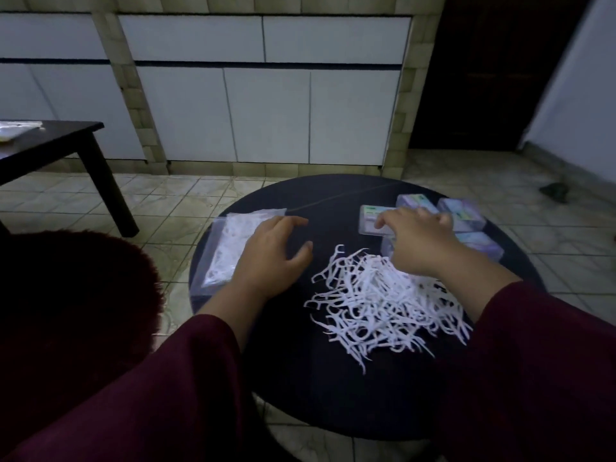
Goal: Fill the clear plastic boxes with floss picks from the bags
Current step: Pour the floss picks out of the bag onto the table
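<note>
A round dark counter [300,378] carries all task items. On its left side lies a clear bag [226,248] filled with white floss picks, flat and partly under the left hand. On the right side stands a cluster of clear plastic boxes [466,221] with pale labels; their contents cannot be told through the blur. One box [371,221], nearest the centre, lies flat just beside the right hand's index finger. A loose pile of floss picks [383,301] is spread on the counter between the two forearms, toward the right.

The left hand [270,258] hovers over the bag's right edge, fingers relaxed and spread, holding nothing. The right hand [420,241] reaches over the far edge of the pile toward the boxes, fingers extended forward; whether they touch or grip a box cannot be told. The pile lies below and behind the right hand's fingers, apart from the left hand's fingers
</note>
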